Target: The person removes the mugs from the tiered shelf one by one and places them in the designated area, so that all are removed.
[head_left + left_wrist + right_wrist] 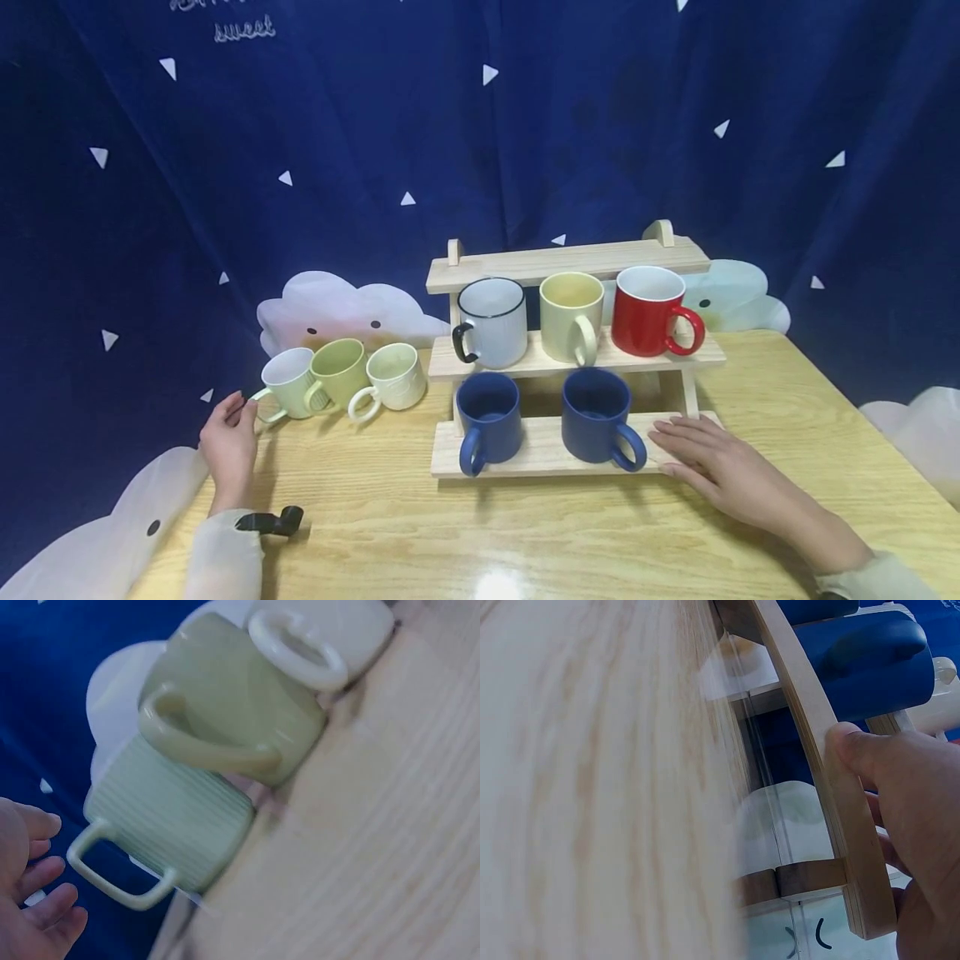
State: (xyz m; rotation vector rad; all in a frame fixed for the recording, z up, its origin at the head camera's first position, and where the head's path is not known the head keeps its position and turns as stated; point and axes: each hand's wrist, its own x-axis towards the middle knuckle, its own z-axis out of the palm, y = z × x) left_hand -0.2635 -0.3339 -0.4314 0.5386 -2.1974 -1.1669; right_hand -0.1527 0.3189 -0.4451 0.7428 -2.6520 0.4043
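At the left, my left hand [228, 450] is beside a pale green ribbed mug [294, 392]. In the left wrist view its loosely bent fingers [51, 906] stand just short of the mug's squarish handle [112, 894]. An olive green mug [347, 377] and a creamy white mug [403, 388] follow to the right in a row. My right hand [723, 471] rests on the right end of the lower shelf [536, 454] of a wooden rack, fingers extended over the board. The right wrist view shows its thumb [847, 742] against the board's front edge.
Two dark blue mugs [595, 433] stand on the lower shelf. The middle shelf [442, 360] carries a white mug with black rim [501, 329], a pale yellow mug [562, 321] and a red mug [641, 325]. Behind hangs a blue curtain [360, 125].
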